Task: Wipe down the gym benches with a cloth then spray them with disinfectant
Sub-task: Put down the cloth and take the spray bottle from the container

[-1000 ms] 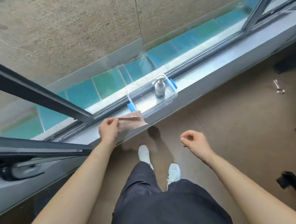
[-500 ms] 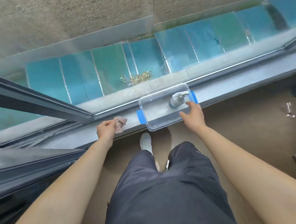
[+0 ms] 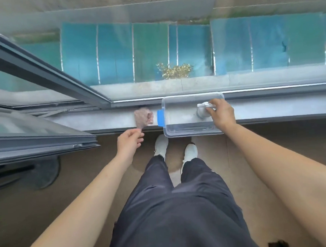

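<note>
The right hand (image 3: 221,114) closes its fingers round the pump bottle (image 3: 203,111) standing inside the clear box (image 3: 193,132) on the grey sill (image 3: 105,119); the left hand (image 3: 130,141) pinches the pinkish cloth (image 3: 143,119) lying just left of the box

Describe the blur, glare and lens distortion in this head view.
Head view: wide-angle bend curves the window frame and splays the arms; the cloth in the left hand is soft with blur; the clear box and bottle under the right hand look washed out in daylight.
</note>
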Demonstrator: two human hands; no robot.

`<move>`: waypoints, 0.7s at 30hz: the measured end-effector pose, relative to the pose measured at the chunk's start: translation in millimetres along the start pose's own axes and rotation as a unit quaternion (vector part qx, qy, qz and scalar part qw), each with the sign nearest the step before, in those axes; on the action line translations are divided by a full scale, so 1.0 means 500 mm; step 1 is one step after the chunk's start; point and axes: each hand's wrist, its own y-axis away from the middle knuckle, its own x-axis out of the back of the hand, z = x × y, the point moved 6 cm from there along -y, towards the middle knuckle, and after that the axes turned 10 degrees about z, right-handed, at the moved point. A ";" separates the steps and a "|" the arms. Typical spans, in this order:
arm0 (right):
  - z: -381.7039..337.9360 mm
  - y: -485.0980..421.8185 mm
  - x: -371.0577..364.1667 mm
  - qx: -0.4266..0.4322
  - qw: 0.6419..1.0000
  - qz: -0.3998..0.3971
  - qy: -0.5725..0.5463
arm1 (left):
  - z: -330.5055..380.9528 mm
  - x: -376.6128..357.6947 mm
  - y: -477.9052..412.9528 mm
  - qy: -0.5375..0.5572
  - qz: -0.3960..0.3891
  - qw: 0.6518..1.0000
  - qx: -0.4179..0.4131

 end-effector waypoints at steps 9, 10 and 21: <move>-0.029 0.058 0.118 -0.021 0.977 0.039 -0.210 | 0.025 -0.047 0.165 -0.010 -0.041 0.998 -0.057; -0.032 0.073 0.136 -0.035 0.968 0.054 -0.244 | 0.034 -0.054 0.168 -0.023 -0.048 0.996 -0.073; -0.015 0.287 0.192 -0.258 0.789 0.157 -0.535 | 0.090 -0.124 0.146 -0.184 -0.304 0.912 -0.203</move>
